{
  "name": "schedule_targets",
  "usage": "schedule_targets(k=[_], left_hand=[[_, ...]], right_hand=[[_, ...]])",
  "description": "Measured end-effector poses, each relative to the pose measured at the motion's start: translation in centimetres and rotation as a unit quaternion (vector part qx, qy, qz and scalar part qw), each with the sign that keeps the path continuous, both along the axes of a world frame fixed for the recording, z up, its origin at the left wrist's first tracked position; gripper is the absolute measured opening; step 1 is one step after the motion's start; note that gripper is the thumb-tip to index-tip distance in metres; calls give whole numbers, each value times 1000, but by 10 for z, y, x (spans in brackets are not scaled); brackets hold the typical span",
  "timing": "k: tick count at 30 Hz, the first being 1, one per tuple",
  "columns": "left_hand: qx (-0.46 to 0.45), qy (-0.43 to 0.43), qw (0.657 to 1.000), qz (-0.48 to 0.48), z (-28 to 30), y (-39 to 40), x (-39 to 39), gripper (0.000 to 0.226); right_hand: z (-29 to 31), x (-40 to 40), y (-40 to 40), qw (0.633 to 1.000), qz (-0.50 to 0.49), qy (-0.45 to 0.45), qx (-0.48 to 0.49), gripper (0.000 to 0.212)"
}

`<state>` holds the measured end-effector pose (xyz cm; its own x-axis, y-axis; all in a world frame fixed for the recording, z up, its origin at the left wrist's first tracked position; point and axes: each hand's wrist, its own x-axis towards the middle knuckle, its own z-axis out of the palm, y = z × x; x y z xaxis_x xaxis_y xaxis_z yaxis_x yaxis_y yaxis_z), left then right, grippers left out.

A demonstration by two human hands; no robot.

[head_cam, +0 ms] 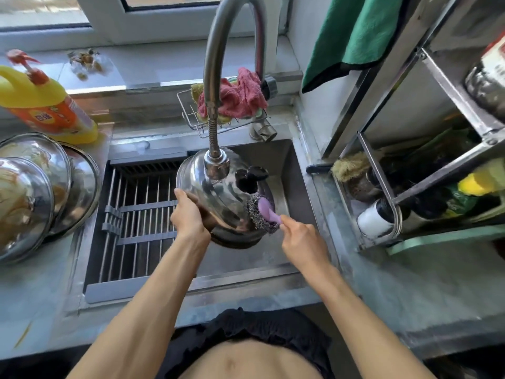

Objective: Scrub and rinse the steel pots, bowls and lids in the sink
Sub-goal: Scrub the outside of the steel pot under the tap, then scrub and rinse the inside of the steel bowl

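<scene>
Head view: faucet [216, 162] (overhanging) blocks lid [218, 198]; soiled bowls [41, 192] left.

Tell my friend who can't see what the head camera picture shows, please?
A person's left hand holds a shiny steel lid over the sink while the right hand scrubs it with a purple-handled steel scourer. The tap hangs just above. Dirty steel bowls and a yellow soap bottle sit on the left.

Bright daylight from the white-framed window [164, 12] glares on the stacked steel bowls [32, 192]; wide-angle edges bow and blur.
</scene>
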<state>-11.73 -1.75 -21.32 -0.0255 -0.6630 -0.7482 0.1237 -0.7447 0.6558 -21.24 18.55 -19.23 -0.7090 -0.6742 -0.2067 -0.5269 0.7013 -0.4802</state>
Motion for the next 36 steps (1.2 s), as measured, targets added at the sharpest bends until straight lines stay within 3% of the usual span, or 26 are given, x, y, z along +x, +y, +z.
schedule_targets(k=[6,10,13,19,26,30,33,36], left_hand=[[-38,-51,990,-127,-2,3,15,41],[-6,-57,992,-111,-7,-1,16,40],[51,-1,997,-55,-18,-9,25,39],[110,135,983,-53,-26,-26,39,50],[92,142,983,-65,-26,-44,37,56],[47,89,988,-113,-26,-45,37,53],[-21,-2,985,-169,-19,-38,32,50],[-169,-78,941,-284,-9,-30,26,63]], right_hand=[[-18,-3,8,990,-67,-127,-6,19],[-26,6,21,976,-117,-180,45,17],[-24,6,28,966,-175,-187,26,20],[-4,0,13,938,-274,-205,-57,20],[1,-2,-14,914,-318,-232,-100,21],[-2,-2,-22,895,-343,-262,-111,23],[-4,-10,-25,889,-339,-282,-123,22],[-5,-19,-26,888,-329,-290,-134,21]])
